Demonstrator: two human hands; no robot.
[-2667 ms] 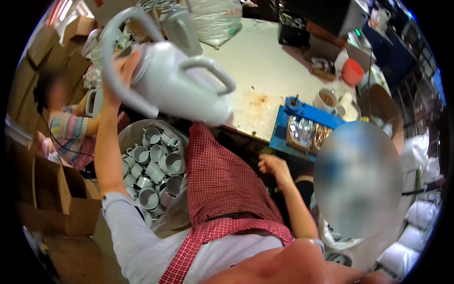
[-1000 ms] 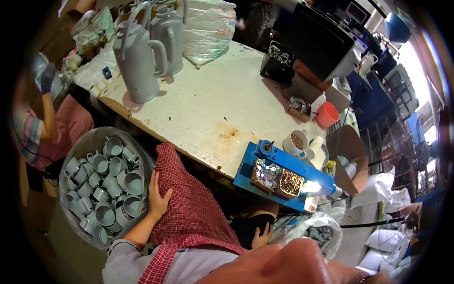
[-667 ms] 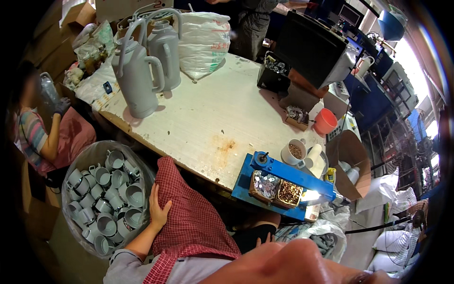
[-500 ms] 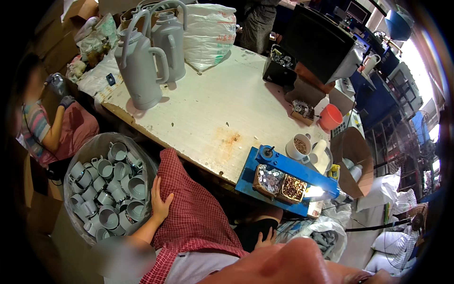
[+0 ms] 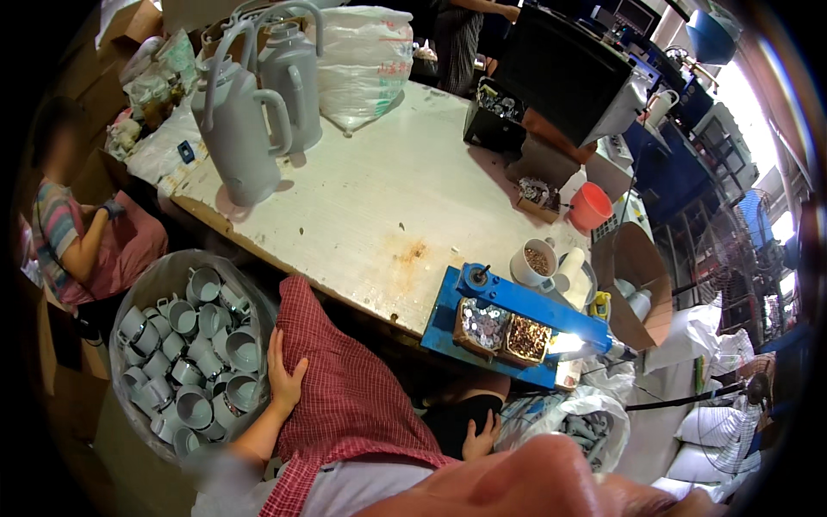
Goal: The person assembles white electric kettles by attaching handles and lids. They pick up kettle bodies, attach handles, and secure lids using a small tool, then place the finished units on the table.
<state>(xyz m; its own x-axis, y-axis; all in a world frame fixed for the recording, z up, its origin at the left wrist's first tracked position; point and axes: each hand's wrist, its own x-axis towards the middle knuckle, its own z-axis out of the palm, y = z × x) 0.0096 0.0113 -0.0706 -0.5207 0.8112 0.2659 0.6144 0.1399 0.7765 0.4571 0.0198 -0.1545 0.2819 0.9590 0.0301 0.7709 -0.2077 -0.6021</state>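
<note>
My left hand lies with fingers stretched out on the red checked apron over my thigh. Close to its left stands a large plastic-lined container heaped with grey cup-shaped parts that have handles and metal rims. My right hand rests with fingers apart on dark shorts by my other knee, holding nothing. Ahead of it, on the table corner, sits a blue machine with a lit lamp. Two open boxes on its base hold silvery washers and brass-coloured small parts.
Two grey jugs with hoses and a white plastic bag stand on the white table. A mug of small parts, a red cup and cardboard boxes line its right side. A co-worker sits at left.
The whole view has shifted slightly; both my hands stay resting. At left the co-worker's raised hand has come down, and the grey object in it no longer shows. A standing person's forearm now shows at back.
</note>
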